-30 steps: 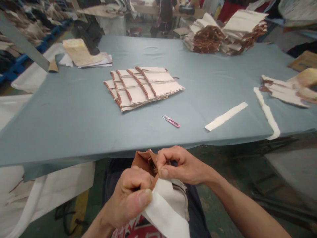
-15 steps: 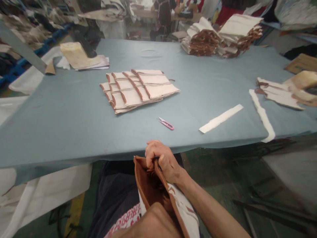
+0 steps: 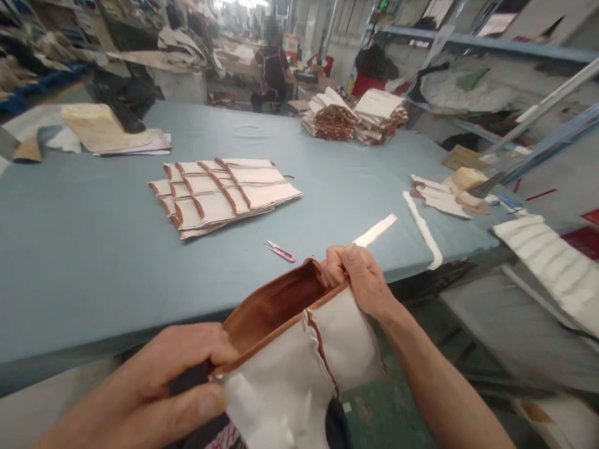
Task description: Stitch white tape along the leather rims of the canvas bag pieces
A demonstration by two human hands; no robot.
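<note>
A sewn fabric bag [image 3: 281,368], off-white outside with a brown lining, hangs with its mouth gaping in front of my body. At the left end of the rim, my left hand [image 3: 182,368] pinches the edge between thumb and fingers. My right hand [image 3: 358,274] is closed around the right end of the rim, some fingers inside the mouth. A seam with a brown edge runs down the bag's near side. Beyond it on the table lie pink-handled thread snips [image 3: 281,251]. A dark rounded thing [image 3: 337,424] shows against the bag's lower part; I cannot tell its kind.
On the blue-grey table [image 3: 93,268] lies a fanned stack of off-white pieces with brown edges [image 3: 224,193]. Two bundles [image 3: 330,115] stand at the back. White strips [image 3: 377,229] and scraps [image 3: 440,196] lie to the right. A person [image 3: 272,72] sits far behind.
The bag has risen and turned, its mouth now spread wide between both hands. My left hand has come into fuller view at its left rim. The camera view has swung right.
</note>
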